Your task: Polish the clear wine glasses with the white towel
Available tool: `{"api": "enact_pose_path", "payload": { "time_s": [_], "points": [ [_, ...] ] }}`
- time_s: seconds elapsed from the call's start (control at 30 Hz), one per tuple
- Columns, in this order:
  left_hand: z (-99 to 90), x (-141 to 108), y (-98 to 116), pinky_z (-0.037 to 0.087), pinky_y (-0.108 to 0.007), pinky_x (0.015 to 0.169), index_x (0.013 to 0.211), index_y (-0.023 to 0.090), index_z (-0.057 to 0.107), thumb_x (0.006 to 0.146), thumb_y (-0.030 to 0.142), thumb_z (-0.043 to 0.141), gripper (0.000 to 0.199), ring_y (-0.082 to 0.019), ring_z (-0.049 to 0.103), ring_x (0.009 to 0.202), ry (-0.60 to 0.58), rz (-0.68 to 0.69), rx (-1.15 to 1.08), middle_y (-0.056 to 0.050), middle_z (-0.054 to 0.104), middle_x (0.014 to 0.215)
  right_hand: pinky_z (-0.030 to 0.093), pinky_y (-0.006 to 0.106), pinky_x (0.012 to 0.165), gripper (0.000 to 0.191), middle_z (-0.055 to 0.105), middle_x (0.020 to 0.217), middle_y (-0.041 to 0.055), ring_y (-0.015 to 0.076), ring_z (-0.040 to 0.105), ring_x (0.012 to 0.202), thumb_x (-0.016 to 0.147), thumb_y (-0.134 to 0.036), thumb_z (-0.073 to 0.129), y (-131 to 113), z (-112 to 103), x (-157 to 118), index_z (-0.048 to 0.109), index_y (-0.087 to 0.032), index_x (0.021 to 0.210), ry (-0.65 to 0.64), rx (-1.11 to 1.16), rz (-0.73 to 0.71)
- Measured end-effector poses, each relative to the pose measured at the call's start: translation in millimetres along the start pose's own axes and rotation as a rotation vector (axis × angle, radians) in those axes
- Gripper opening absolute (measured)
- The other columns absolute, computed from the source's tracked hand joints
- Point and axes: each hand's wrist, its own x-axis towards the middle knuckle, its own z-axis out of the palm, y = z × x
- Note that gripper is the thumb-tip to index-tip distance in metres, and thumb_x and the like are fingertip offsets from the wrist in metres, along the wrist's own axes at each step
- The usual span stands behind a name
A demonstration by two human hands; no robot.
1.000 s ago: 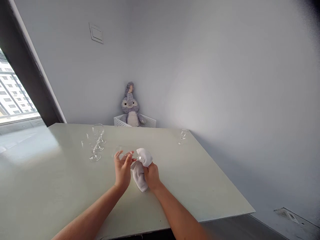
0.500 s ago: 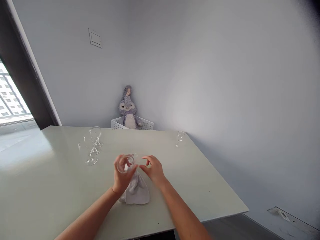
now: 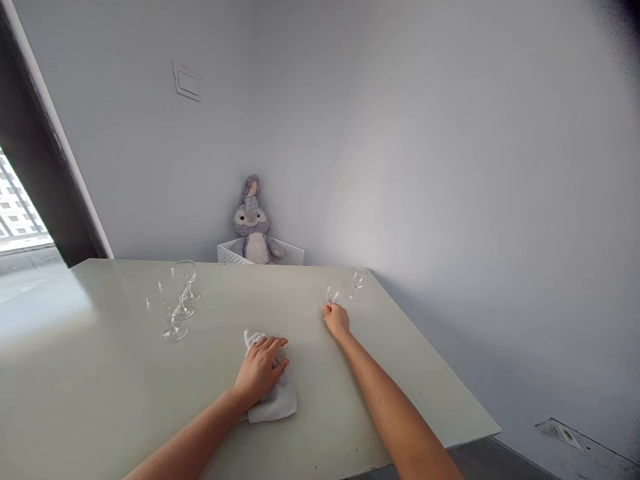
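Observation:
My right hand (image 3: 337,320) reaches to the far right of the table, its fingers closed low on a clear wine glass (image 3: 335,289) that stands upright. Just beyond it, to the right, is a second wine glass (image 3: 358,279). My left hand (image 3: 261,367) rests on a crumpled white cloth (image 3: 275,403) near the table's middle, fingers stretched out and apart. Part of the cloth is hidden beneath the palm. Over on the left, three more clear wine glasses (image 3: 175,331) stand in a slanting row, partly overlapping.
The pale table (image 3: 90,380) has its right edge close to the wall. Behind the far edge, a grey plush rabbit (image 3: 253,223) sits in a white perforated basket (image 3: 293,255). A light switch (image 3: 187,83) is on the wall, and a window lies at far left.
The glass that my left hand held over the cloth is now at the far right in my right hand. My left hand has let go of it and come down onto the cloth.

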Motion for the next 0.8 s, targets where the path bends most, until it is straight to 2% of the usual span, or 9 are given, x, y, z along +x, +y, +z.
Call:
{"api": "enact_pose_path", "payload": {
  "time_s": [0.13, 0.37, 0.53, 0.8],
  "points": [
    [-1.9, 2.1, 1.9, 0.038, -0.042, 0.086, 0.1, 0.024, 0.059, 0.079, 0.03, 0.049, 0.024, -0.022, 0.053, 0.094, -0.051, -0.009, 0.004, -0.004, 0.062, 0.098, 0.041, 0.024, 0.063, 0.029, 0.067, 0.086, 0.0074, 0.0182, 0.061, 0.08, 0.083, -0.032, 0.041, 24.2, 1.7, 35.7, 0.064, -0.019, 0.094, 0.021, -0.021, 0.115],
    [-5.2, 3.9, 3.7, 0.039, -0.04, 0.083, 0.095, 0.023, 0.061, 0.079, 0.029, 0.049, 0.021, -0.022, 0.052, 0.09, -0.059, 0.003, -0.002, -0.004, 0.063, 0.093, 0.043, 0.026, 0.067, 0.029, 0.066, 0.093, 0.0074, 0.0192, 0.061, 0.086, 0.082, -0.031, 0.042, 33.3, 7.2, 75.5, 0.062, -0.021, 0.1, 0.033, -0.005, 0.206],
    [-5.0, 3.7, 4.3, 0.04, -0.042, 0.083, 0.094, 0.023, 0.061, 0.078, 0.028, 0.048, 0.02, -0.022, 0.052, 0.089, -0.052, 0.013, -0.008, -0.004, 0.063, 0.093, 0.043, 0.028, 0.068, 0.029, 0.065, 0.094, 0.0083, 0.0205, 0.06, 0.087, 0.082, -0.032, 0.043, 35.4, 7.1, 85.5, 0.061, -0.02, 0.101, 0.036, 0.018, 0.216],
    [-5.0, 3.9, 2.4, 0.04, -0.044, 0.082, 0.093, 0.025, 0.062, 0.078, 0.026, 0.049, 0.02, -0.023, 0.052, 0.089, -0.048, 0.016, -0.044, -0.004, 0.063, 0.092, 0.041, 0.026, 0.064, 0.022, 0.065, 0.088, 0.0061, 0.0181, 0.061, 0.08, 0.079, -0.029, 0.047, 40.2, 2.7, 82.2, 0.062, -0.019, 0.093, 0.044, 0.096, 0.194]
  ]
}}
